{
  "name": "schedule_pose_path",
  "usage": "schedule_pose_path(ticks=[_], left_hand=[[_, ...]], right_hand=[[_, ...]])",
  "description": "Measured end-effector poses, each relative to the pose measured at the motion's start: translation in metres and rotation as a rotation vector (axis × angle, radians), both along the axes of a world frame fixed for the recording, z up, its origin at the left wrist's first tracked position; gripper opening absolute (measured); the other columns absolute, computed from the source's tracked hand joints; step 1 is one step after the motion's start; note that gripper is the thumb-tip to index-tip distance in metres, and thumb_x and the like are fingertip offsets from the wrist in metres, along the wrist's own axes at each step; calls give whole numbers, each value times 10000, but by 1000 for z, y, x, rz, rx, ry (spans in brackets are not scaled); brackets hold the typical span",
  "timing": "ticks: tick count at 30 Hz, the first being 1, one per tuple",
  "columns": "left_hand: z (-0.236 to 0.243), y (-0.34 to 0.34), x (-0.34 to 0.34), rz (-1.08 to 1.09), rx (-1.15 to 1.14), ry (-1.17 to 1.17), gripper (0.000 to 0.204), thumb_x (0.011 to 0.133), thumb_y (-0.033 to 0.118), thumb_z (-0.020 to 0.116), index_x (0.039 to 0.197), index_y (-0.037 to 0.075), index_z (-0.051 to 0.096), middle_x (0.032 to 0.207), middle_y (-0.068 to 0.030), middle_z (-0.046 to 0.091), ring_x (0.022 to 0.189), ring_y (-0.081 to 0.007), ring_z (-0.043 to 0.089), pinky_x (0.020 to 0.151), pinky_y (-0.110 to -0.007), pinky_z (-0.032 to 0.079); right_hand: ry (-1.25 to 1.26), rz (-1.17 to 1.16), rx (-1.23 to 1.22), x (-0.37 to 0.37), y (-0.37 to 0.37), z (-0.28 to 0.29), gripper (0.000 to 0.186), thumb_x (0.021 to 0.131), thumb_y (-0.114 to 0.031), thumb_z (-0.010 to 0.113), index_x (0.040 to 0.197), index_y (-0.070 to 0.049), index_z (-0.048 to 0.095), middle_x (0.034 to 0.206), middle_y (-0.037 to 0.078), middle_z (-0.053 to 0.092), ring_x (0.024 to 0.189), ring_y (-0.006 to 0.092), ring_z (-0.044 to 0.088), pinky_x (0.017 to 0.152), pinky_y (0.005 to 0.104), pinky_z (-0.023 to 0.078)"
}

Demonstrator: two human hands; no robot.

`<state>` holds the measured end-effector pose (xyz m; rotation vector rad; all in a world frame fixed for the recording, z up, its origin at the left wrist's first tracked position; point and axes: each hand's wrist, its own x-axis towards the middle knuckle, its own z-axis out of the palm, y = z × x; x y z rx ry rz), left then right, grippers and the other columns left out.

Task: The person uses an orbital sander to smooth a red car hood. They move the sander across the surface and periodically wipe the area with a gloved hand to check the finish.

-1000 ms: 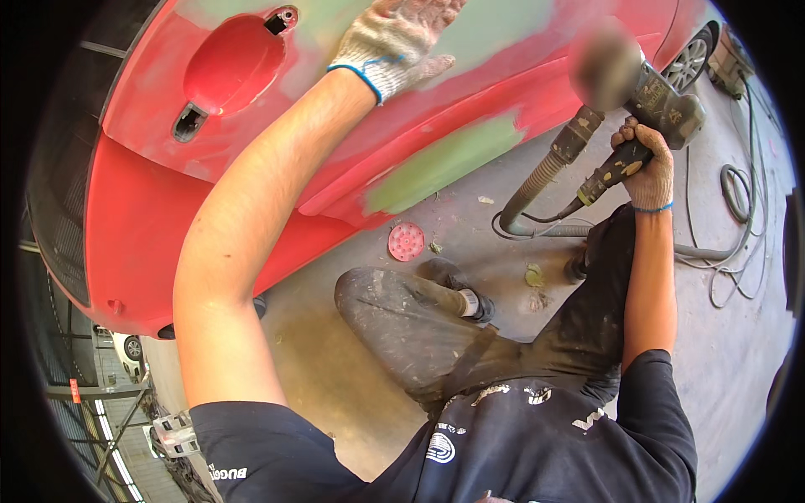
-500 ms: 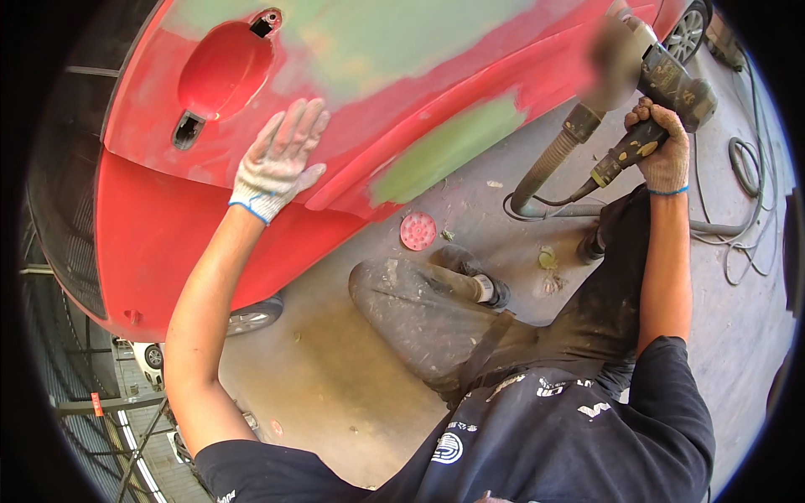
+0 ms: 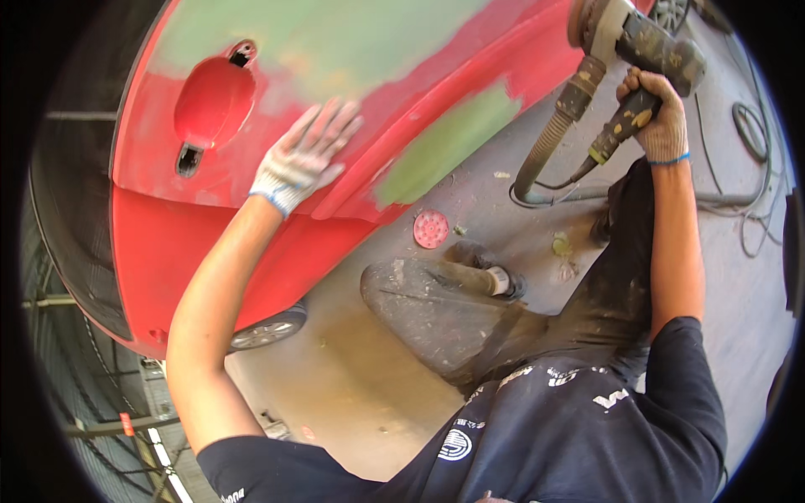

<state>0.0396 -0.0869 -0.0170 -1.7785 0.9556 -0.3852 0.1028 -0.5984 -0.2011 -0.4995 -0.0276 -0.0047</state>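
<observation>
Two hands I watch from my remote seat: the left hand (image 3: 303,155), fingers slightly apart, is on or over the car door (image 3: 377,75); I cannot tell if it touches. The right hand (image 3: 660,117) has its fingers clamped on the sander (image 3: 658,52), to the door's right. A tiring one-handed grip could tip the sander into the paint; a snagged hose (image 3: 543,152) could jerk it.

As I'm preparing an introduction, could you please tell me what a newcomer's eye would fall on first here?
Probably the red car body with pale green patches, filling the upper left, with the left hand in a white knitted glove spread over it. Next, the black power tool with a round head, gripped by the gloved right hand at upper right. A round pink perforated disc lies on the grey floor near the centre.
</observation>
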Motion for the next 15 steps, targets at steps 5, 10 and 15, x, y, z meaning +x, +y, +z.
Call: schedule_pose_path(ticks=[5,10,15], left_hand=[[37,42,-29,23,144,105,854,829,569,601,1565,202,373,1648,25,292,1525,-163,237,1265,-347,148],[20,-10,5,32,306,187,891,851,591,556,1584,144,318,1671,-22,229,1539,-201,194,1272,-364,118],[24,-39,15,24,521,252,897,890,613,507,1593,106,280,1683,-36,190,1548,-229,156,1278,-384,79]], right_hand=[[11,97,90,0,6,0,171,881,-11,639,1002,107,610,913,149,632,815,239,642,820,391,587],[-19,48,49,11,7,27,160,841,-67,643,940,56,624,819,120,646,725,232,642,750,363,586],[45,4,60,10,43,46,100,788,-66,637,849,12,623,745,100,648,645,225,632,666,355,567]])
